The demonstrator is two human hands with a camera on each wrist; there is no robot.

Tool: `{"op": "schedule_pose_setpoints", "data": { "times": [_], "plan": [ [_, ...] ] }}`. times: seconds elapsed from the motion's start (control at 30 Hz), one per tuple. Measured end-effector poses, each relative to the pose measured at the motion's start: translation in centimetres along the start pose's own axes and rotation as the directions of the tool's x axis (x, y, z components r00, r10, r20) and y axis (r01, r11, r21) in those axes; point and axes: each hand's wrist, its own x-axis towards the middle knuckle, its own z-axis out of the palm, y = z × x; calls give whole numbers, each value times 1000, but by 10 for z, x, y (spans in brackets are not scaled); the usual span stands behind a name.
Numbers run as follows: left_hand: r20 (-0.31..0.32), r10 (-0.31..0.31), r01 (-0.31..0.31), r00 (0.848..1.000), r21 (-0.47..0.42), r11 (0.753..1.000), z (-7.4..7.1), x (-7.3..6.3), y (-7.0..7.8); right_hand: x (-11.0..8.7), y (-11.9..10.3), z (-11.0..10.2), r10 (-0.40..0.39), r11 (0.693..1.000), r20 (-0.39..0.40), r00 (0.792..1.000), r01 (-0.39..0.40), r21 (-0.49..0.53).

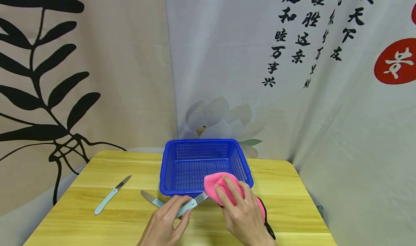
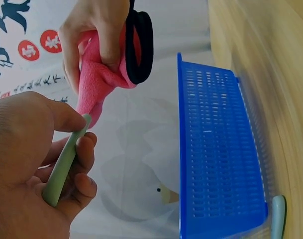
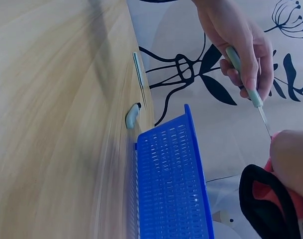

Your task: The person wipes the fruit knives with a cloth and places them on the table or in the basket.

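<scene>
My left hand (image 1: 164, 222) grips a small knife (image 1: 186, 207) by its pale blue-green handle, the blade pointing up to the right. The blade's far end is hidden in a pink cloth (image 1: 212, 184) with black trim and a black cord. My right hand (image 1: 242, 212) holds this cloth around the blade, fingers bent into its folds. In the left wrist view, the left thumb (image 2: 69, 117) lies on one end of the handle. A second knife (image 1: 148, 196) lies on the table behind the left hand, its handle partly covered by the fingers.
Just beyond both hands stands a blue plastic basket (image 1: 201, 141) with mesh walls. A third knife (image 1: 107, 201) with the same pale handle lies at the left of the wooden table (image 1: 286, 202). Printed curtains (image 1: 227, 58) hang behind the table's back edge.
</scene>
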Motion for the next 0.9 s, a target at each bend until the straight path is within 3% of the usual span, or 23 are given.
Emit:
{"op": "schedule_pose_setpoints", "data": {
  "times": [0.17, 0.33, 0.43, 0.53, 0.63, 0.7, 0.73, 0.83, 0.9],
  "plan": [
    [5, -6, 6, 1000, -6, 1000, 0, -1, -1, 0, 5, 2, 5, 1000, -27, 1000, -5, 1],
    [-19, -16, 15, 1000, -60, 998, 1, -4, -2, -4, 17, 0, 93, 996, -9, 996, -93, -1],
    [-44, -39, 34, 998, -107, 994, 1, -4, -1, -6, 24, 0, 151, 988, -42, 988, -150, 34],
    [-68, -92, 81, 993, -151, 985, 2, -2, 2, -8, 27, 1, 179, 982, -98, 979, -171, 81],
    [-61, -205, 187, 977, -227, 956, 2, -1, 7, -8, 24, 3, 188, 978, -158, 969, -170, 121],
    [-3, -319, 301, 948, -329, 895, 2, -1, 12, -7, 21, 4, 183, 976, -205, 962, -153, 153],
    [40, -379, 363, 925, -389, 847, 1, -1, 15, -5, 19, 4, 177, 976, -228, 958, -140, 169],
    [187, -531, 537, 827, -544, 645, 1, 0, 21, 1, 14, 4, 152, 976, -289, 945, -97, 197],
    [268, -585, 607, 766, -602, 519, 1, 1, 23, 5, 11, 4, 135, 976, -322, 937, -69, 207]
  ]
}}
